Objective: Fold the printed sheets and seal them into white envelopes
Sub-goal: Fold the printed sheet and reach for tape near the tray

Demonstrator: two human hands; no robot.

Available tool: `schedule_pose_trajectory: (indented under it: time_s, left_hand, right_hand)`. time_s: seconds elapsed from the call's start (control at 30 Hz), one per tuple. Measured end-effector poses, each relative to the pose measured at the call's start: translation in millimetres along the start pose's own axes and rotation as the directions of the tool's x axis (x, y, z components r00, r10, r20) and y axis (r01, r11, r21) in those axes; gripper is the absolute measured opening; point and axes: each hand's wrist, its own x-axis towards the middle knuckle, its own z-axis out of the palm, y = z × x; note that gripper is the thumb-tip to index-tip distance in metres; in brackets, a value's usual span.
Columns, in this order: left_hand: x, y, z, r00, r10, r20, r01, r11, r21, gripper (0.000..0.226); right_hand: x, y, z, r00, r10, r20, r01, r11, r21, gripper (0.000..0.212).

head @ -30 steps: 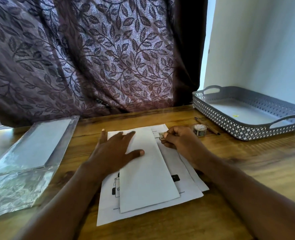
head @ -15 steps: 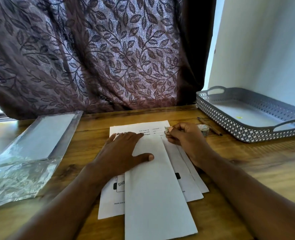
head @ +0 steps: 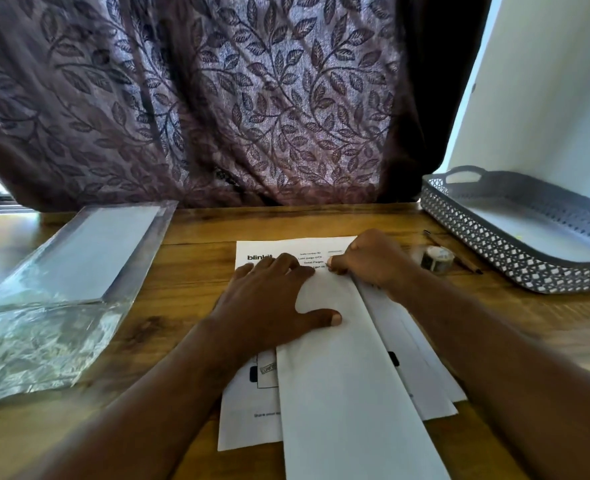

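On a wooden table (head: 189, 258) before a leaf-patterned curtain (head: 217, 98) and a white wall (head: 546, 98), one white envelope (head: 349, 393) lies on several fanned printed sheets (head: 248, 420), the left hand (head: 265, 306) flat on it with fingers spread, the right hand (head: 373, 258) curled at its far end, holding what I cannot tell, with one grey tray (head: 477, 230), one tape roll (head: 437, 259), one pencil (head: 470, 266) and one plastic packet (head: 61, 289) around.

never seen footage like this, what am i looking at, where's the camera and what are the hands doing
There is no machine here. A person wears one camera on the head, looking down at their own hands. On the wooden table lie printed sheets with a long white envelope on top. The left hand presses flat on the envelope. The right hand is curled at its far end; what it pinches is too small to tell. A tape roll, grey tray and plastic pack sit nearby.
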Motion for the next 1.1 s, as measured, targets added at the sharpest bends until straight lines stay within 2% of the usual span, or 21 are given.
schedule_pose_trajectory:
  time_s: [0.4,0.73,0.9,1.1]
  left_hand:
    - [0.3,0.6,0.5,1.0,-0.004,-0.011,0.004,1.0,0.005,0.099]
    - [0.5,-1.5,5.1,0.999,0.051,-0.003,-0.051,0.998,0.025,0.09]
    - [-1.3,-1.2,1.0,0.998,0.062,-0.016,-0.061,0.996,0.063,0.086]
    - [2.4,-1.3,-3.8,0.997,0.077,0.001,-0.076,0.993,0.092,0.093]
  right_hand:
    - [2.4,5.4,9.4,0.997,-0.069,-0.042,0.064,0.992,-0.111,0.039]
    - [4.6,7.6,11.4,0.99,-0.139,-0.036,0.131,0.977,-0.167,0.045]
    - [3.0,5.9,4.4,0.995,-0.097,-0.015,0.093,0.981,-0.172,0.044]
    - [4.1,7.9,-10.7,1.0,0.001,-0.011,-0.002,0.991,-0.131,0.04]
